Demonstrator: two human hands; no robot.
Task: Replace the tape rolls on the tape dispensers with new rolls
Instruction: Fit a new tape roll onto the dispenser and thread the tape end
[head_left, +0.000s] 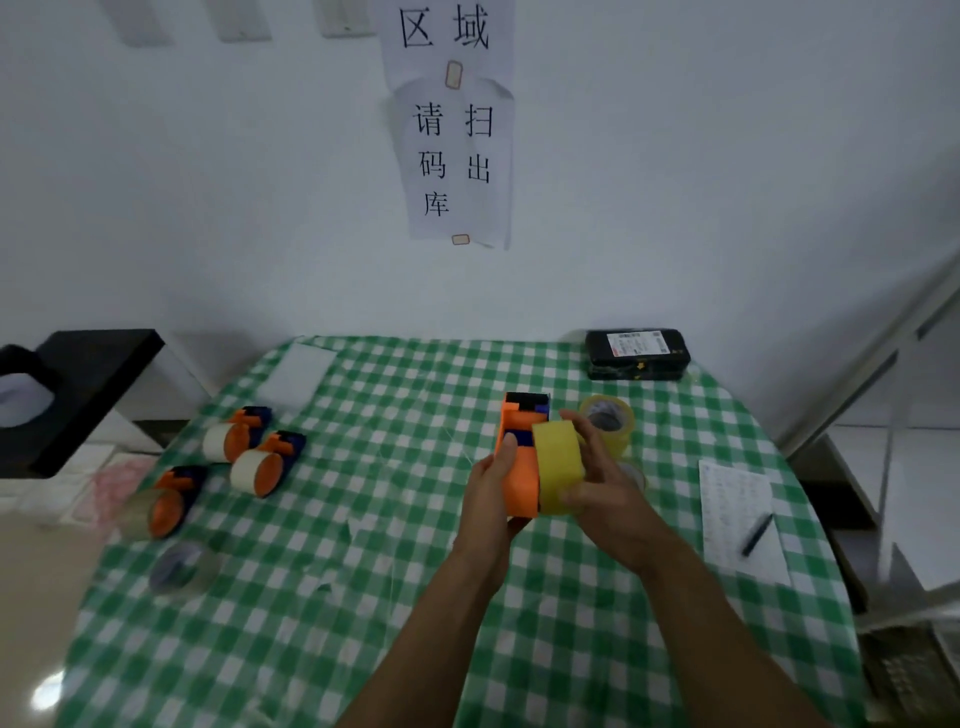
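My left hand (496, 488) grips an orange and blue tape dispenser (522, 457) above the middle of the table. My right hand (605, 480) holds a yellow tape roll (558, 457) against the dispenser's right side. Behind my right hand stands another yellowish clear roll (610, 418). At the left lie three orange dispensers: two carry white rolls (236, 436) (267, 465), one carries a clear roll (166, 506). A loose clear roll (182, 569) lies in front of them.
The table wears a green checked cloth (395, 597). A black parcel (638, 353) sits at the back right, a white sheet (298, 376) at the back left. A paper with a pen (757, 532) lies at the right. A black stand (78, 395) stands left of the table.
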